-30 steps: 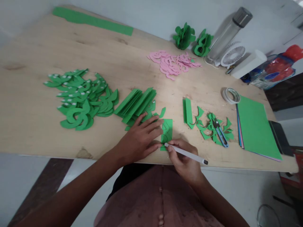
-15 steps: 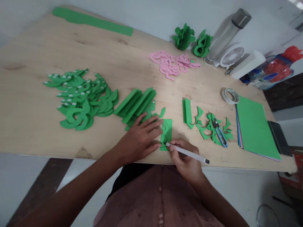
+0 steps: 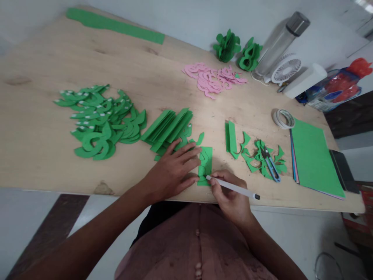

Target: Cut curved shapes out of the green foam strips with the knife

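The grip of the right hand (image 3: 233, 198) is narrow, thumb and fingers pinching a white pen (image 3: 233, 187) whose dark end points toward the right. The pen's other end is over a small green paper (image 3: 208, 161) marked with dark curved lines; whether it touches cannot be told. This paper lies near the middle of the front edge of the surface (image 3: 43, 155). The left hand (image 3: 175, 171) lies palm down, its grip loose and fingers slightly spread, with fingertips at the paper's left edge. Just beyond that hand, partly covered by it, is a bundle of folded green strips (image 3: 166, 130). A pile of curved green cutouts (image 3: 106, 127) lies farther toward the left edge. Pink cutouts (image 3: 210, 81) lie nearer the far edge. Right of the paper, blue-handled snips (image 3: 272, 167) rest on green scraps (image 3: 259, 146); a stack of sheets (image 3: 316, 155), green on top, lies near the front right corner.
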`<state>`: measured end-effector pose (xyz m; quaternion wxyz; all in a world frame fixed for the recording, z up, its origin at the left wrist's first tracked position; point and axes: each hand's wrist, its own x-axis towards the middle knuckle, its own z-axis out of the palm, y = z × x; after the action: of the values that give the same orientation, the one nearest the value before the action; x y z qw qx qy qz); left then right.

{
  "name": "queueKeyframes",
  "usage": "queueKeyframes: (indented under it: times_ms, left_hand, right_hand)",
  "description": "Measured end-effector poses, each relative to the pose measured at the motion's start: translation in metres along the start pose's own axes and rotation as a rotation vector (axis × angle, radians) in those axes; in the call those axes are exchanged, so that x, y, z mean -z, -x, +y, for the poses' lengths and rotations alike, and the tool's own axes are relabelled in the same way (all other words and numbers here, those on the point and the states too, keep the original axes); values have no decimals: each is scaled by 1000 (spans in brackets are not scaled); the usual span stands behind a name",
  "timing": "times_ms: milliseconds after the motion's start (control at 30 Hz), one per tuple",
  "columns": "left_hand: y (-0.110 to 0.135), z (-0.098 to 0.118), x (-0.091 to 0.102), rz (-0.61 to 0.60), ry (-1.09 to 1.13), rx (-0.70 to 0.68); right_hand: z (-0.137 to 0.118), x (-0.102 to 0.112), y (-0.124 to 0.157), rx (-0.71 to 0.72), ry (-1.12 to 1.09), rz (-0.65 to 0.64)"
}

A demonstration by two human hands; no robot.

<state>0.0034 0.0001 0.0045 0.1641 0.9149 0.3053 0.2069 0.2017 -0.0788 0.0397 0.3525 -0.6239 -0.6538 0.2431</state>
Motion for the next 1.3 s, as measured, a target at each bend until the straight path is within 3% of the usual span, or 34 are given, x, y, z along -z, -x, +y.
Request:
queueKeyframes:
  times_ms: [1300]
  left_hand:
    - [1, 1, 1, 2, 2, -2]
  right_hand:
    - [-1, 0, -7, -74, -107, -78]
